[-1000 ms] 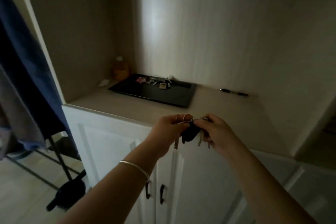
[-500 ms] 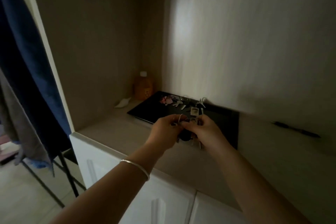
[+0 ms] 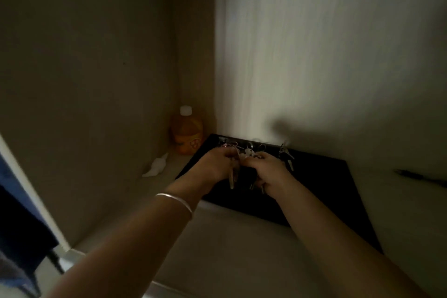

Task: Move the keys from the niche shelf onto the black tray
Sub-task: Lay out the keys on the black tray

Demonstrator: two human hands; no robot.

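Observation:
The black tray (image 3: 321, 191) lies on the niche shelf against the back wall. Both my hands hover over its left half and hold one bunch of keys (image 3: 244, 176) with a dark fob; the keys dangle between them just above the tray. My left hand (image 3: 217, 164), with a silver bangle on the wrist, pinches the ring from the left. My right hand (image 3: 271, 172) grips it from the right. Other keys (image 3: 285, 155) lie at the tray's back edge, partly hidden behind my fingers.
An orange bottle (image 3: 186, 133) with a white cap stands in the back left corner. A crumpled white paper (image 3: 157, 166) lies left of the tray. A dark pen (image 3: 420, 178) rests on the shelf at the right. Blue cloth (image 3: 14, 213) hangs at the far left.
My hands have carried the bunch of keys from the shelf's front edge forward, over the tray's left half. The view has moved closer into the niche.

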